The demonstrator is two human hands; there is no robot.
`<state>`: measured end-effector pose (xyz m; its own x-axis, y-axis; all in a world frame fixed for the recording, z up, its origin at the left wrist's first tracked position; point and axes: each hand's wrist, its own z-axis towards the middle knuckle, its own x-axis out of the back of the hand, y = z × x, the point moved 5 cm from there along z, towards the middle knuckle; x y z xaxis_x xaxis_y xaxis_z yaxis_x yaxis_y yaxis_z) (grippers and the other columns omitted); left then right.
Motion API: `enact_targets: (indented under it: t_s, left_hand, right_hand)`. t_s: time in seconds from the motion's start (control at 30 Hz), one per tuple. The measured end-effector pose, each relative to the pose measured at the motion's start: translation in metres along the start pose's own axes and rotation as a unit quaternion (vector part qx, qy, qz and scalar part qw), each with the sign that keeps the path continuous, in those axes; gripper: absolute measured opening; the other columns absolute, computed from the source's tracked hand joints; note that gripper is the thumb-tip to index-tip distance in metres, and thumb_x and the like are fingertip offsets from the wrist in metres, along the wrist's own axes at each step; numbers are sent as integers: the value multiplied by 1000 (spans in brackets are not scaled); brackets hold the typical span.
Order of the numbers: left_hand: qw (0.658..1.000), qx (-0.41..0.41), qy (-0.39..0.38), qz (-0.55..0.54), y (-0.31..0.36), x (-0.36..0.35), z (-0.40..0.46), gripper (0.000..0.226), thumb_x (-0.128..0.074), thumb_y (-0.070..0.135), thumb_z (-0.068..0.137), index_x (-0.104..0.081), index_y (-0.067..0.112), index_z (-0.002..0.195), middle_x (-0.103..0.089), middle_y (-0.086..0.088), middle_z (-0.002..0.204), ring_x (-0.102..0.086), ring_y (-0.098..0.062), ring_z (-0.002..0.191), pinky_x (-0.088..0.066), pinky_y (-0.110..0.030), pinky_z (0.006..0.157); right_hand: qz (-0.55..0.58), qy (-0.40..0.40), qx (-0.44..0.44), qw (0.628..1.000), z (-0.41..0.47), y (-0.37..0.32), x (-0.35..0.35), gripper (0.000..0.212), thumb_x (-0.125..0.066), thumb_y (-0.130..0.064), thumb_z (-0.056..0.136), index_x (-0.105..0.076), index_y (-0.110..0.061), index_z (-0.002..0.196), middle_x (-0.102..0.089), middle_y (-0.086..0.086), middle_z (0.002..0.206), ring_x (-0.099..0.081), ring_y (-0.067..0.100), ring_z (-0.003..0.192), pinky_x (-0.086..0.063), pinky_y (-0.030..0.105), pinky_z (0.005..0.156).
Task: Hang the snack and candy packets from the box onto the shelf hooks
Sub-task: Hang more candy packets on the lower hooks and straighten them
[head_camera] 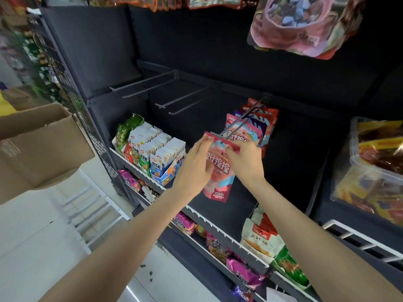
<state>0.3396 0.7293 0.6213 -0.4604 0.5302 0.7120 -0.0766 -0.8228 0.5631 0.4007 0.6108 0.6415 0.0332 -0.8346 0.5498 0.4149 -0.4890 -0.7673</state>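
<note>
Fingers [207, 142] of both hands pinch pink packet [220, 171] — hook tip [224, 132] (hidden) behind.

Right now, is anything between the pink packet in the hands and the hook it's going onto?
Nothing visible. The left hand and right hand pinch the pink packet by its top edge at the tip of the hook. Hung packets sit farther back on it.

The pink candy packet [219, 171] pinched at its top edge by both hands bears large white Chinese characters, seemingly "果汁捏捏". Left of that packet, the white pouches [160, 159] in a display carton read "魔芋爽". Below and right of it, a white bag [259, 240] shows "金针菇".
</note>
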Motion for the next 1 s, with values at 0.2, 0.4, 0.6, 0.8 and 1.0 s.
enact_targets:
  t_s: [0.2, 0.4, 0.6, 0.8, 1.0]
  left_hand:
    - [996, -25, -74, 33, 5, -13, 13, 62, -54, 6, 89, -35, 23, 145, -26, 0, 154, -52, -27, 119, -47, -34, 92]
    - [981, -20, -158, 110, 4, -36, 46, 65, -54, 11, 90, -26, 20, 148, -26, -5, 153, -46, -28, 123, -45, -44, 95]
    - [970, 6, -179, 166, 6, -51, 72, 61, -49, 14, 93, -23, 13, 148, -39, -12, 139, -56, -34, 105, -45, -39, 84]
    - [975, -12, -152, 159, 10, -51, 75, 50, -49, 14, 94, -34, 7, 141, -47, -14, 131, -55, -32, 107, -45, -34, 81]
    - [984, -36, -72, 161, -1, -25, 70, 42, -49, 13, 91, -46, 12, 133, -52, -9, 126, -51, -28, 111, -45, -38, 86]
  right_hand:
    - [-20, 33, 39, 998, 11, 3, 7, 9, -57, -6, 92, -57, -12, 99, -62, -3, 88, -60, 7, 74, -51, 19, 64]
    - [-206, 38, 54, 976, 37, 15, 14, 27, -46, 1, 93, -57, -6, 116, -55, 12, 119, -61, 28, 98, -51, 36, 73]
    - [-253, 15, 58, 966, 49, 28, 16, 38, -49, 8, 89, -56, -2, 125, -45, 15, 133, -47, 28, 122, -48, 40, 95]
    - [-434, 19, 127, 892, 33, 22, 9, 52, -65, 5, 78, -51, 4, 128, -37, 20, 142, -36, 34, 134, -24, 42, 115]
    - [-430, -26, 132, 893, -2, 23, -9, 55, -78, -1, 59, -63, 1, 112, -56, 22, 116, -57, 37, 105, -53, 42, 84]
